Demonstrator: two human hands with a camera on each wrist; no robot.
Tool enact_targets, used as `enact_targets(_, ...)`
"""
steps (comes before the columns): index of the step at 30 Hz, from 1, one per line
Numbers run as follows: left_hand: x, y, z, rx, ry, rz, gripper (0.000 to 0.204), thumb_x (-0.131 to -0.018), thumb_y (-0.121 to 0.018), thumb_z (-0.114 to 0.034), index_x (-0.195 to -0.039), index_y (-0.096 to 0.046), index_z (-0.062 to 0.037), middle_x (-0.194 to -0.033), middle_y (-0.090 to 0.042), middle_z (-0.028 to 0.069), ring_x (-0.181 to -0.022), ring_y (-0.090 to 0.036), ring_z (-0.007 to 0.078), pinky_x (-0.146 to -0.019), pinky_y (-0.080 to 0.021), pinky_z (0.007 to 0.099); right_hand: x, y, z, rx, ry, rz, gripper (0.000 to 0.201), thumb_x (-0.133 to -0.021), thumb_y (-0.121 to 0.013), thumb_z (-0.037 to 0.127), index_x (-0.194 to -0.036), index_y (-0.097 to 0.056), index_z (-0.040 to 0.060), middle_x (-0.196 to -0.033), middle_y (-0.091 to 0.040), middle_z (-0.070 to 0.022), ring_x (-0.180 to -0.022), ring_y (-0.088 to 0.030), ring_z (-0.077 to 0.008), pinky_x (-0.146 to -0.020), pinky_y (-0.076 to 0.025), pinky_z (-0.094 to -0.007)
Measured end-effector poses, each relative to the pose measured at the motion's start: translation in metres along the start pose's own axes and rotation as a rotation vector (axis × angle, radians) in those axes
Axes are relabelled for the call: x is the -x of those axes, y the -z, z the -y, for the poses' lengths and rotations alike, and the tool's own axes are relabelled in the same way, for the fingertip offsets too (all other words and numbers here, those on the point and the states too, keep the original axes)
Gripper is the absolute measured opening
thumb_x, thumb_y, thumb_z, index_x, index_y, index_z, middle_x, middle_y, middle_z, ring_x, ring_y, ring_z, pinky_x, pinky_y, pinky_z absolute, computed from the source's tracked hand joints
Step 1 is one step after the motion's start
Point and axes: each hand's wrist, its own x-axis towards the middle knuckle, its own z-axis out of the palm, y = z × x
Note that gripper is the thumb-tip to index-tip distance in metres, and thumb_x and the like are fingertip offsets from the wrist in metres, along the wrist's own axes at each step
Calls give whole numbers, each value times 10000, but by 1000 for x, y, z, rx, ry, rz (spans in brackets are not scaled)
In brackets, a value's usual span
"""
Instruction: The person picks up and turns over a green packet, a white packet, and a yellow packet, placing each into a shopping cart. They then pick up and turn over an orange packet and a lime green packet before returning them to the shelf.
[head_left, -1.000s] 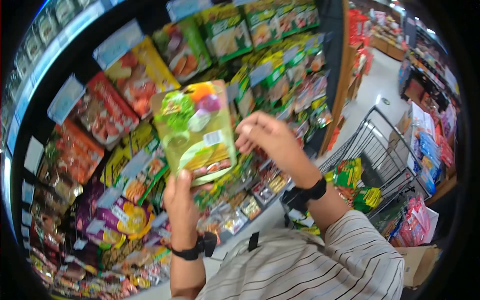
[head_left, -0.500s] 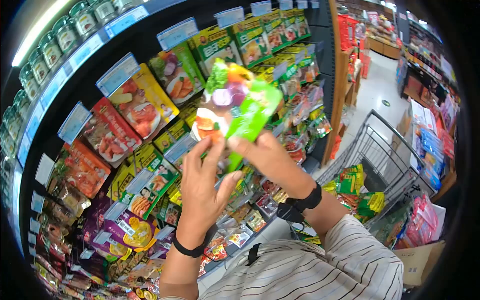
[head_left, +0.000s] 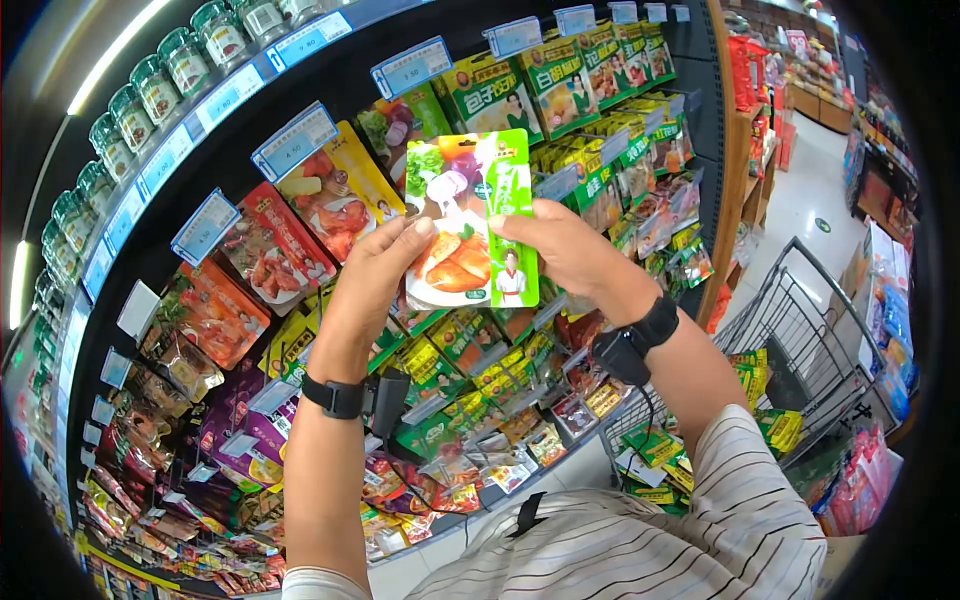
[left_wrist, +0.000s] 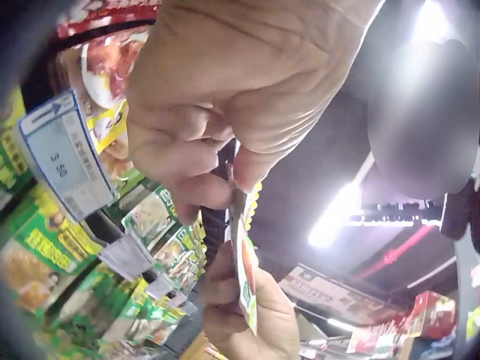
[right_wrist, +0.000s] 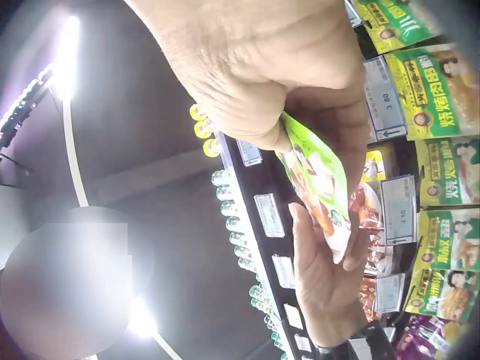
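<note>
A flat green-and-white seasoning packet (head_left: 455, 225), printed with cooked meat and vegetables, is held upright between both hands in front of the shelf, its picture side toward the head camera. My left hand (head_left: 380, 265) pinches its left edge, thumb on the front and fingers behind. On the right edge, my right hand (head_left: 565, 245) pinches the green strip in the same manner. Seen edge-on in the left wrist view, the packet (left_wrist: 246, 274) is thin. The right wrist view shows the packet (right_wrist: 319, 180) with a thumb at its green end and the other hand at its far end.
Hanging packets, among them a red packet (head_left: 275, 250) and a yellow one (head_left: 340, 190), fill the rack behind price tags (head_left: 295, 143). Glass jars (head_left: 185, 62) line the upper shelf. At right stands a wire shopping cart (head_left: 800, 330) with green-yellow packets (head_left: 775, 428) in it.
The packet first showed its back, held by the left hand with the right hand apart. It was turned over, and now both hands grip its sides with the front showing.
</note>
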Motion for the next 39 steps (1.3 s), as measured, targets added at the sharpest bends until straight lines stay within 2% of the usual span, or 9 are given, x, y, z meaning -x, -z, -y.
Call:
enact_targets(5, -14, 14, -12, -20, -64, -84, 318, -985, -607, -314, -1100, -660, -22, -930, -693, -3, -763, -626, 32, -676, -484, 183, -29, 13, 33, 377, 119, -113, 342, -984, -584, 286, -1216, -604, 36, -1012, -676, -17, -874, -635, -101, -729, -503, -278)
enact_targets(8, -31, 38, -10, -67, -90, -125, 270, -978, -633, -264, -1082, -639, -14, -964, -710, 53, -773, -688, 85, -686, -561, 220, -56, 22, 56, 495, 261, -132, 332, -998, -527, 220, -1261, -579, 24, -1142, -650, -68, -1060, -612, -156, -908, -495, -313)
enact_targets(12, -29, 17, -31, -22, -72, -170, 284, -995, -603, -294, -1125, -623, -42, -838, -689, -5, -562, -598, 25, -434, -413, 168, -89, 27, 70, 868, 494, -130, 359, -977, -490, 160, -1299, -578, 28, -1202, -637, -91, -1170, -577, -188, -999, -455, -320)
enact_targets(13, -33, 16, -29, -17, -98, -165, 290, -1006, -584, -301, -1151, -608, -52, -788, -674, -25, -478, -530, 7, -368, -305, 164, -96, 28, 72, 939, 521, -131, 364, -972, -486, 150, -1304, -579, 33, -1224, -629, -101, -1191, -568, -204, -1017, -445, -326)
enact_targets(16, -42, 21, -20, -43, -119, -155, 292, -1003, -593, -295, -1145, -608, -40, -849, -682, -4, -550, -577, 21, -428, -395, 167, -115, 33, 77, 1194, 757, -178, 396, -911, -457, 113, -1269, -613, 46, -1270, -609, -168, -1246, -539, -290, -1057, -423, -376)
enact_targets(20, -51, 21, -11, -105, -194, -161, 251, -1010, -573, -321, -1058, -630, -81, -796, -623, -65, -582, -528, -7, -474, -376, 162, -134, 48, 76, 1327, 934, -195, 427, -878, -430, 85, -1259, -620, 55, -1289, -591, -191, -1270, -506, -336, -1077, -410, -408)
enact_targets(29, -55, -4, -2, -179, -372, -279, 258, -1019, -560, -330, -988, -625, -83, -751, -576, -84, -593, -480, -12, -479, -352, 172, -115, 40, 64, 1045, 840, -122, 466, -875, -431, 65, -1323, -558, 36, -1277, -585, -221, -1237, -532, -350, -1070, -412, -402)
enact_targets(32, -61, 1, 0, -102, -366, -300, 267, -1020, -557, -340, -973, -631, -87, -735, -564, -85, -574, -464, -8, -472, -347, 182, -111, 41, 66, 1150, 800, -137, 459, -940, -454, 61, -1396, -509, 64, -1333, -555, -151, -1226, -550, -265, -1062, -417, -345)
enact_targets(39, -81, 21, 6, -116, -291, -230, 280, -1017, -551, -346, -984, -636, -81, -704, -579, -57, -533, -482, 17, -444, -347, 185, -119, 41, 60, 1180, 765, -122, 465, -928, -491, 84, -1391, -509, 52, -1343, -535, -180, -1262, -516, -304, -1071, -403, -365)
